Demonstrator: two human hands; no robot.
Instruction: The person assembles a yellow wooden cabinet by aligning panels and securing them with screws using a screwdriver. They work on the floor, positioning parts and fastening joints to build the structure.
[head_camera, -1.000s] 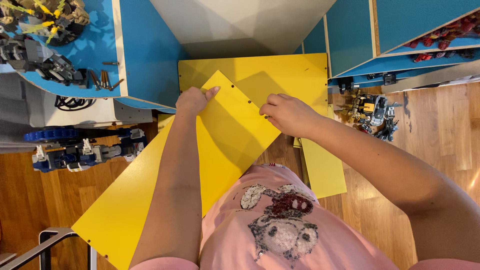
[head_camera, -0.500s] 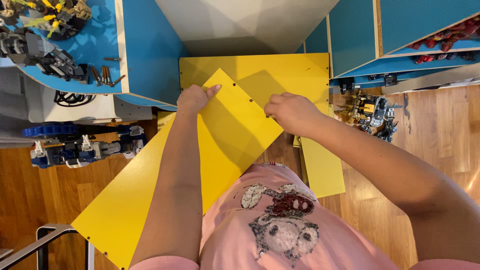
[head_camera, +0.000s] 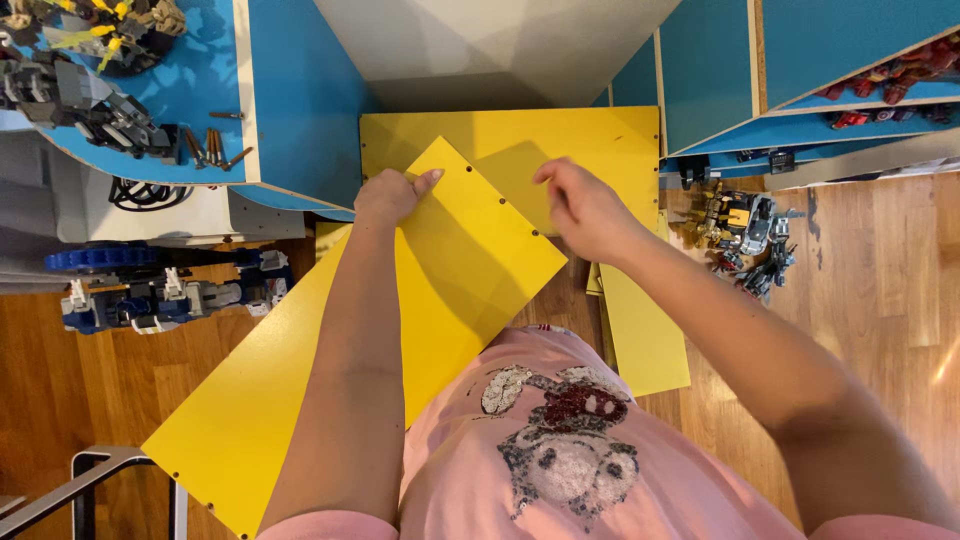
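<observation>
Long yellow board runs diagonally, far corner up; left hand grips its edge, right hand loosely curled, off it.

I see no packages, labels, signs or screens around me. Nothing near my hands bears a sticker or display.

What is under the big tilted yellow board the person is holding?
Under the tilted yellow board lie a flat yellow panel by the blue shelves and wooden floor; whatever sits beneath its middle is covered.
</observation>
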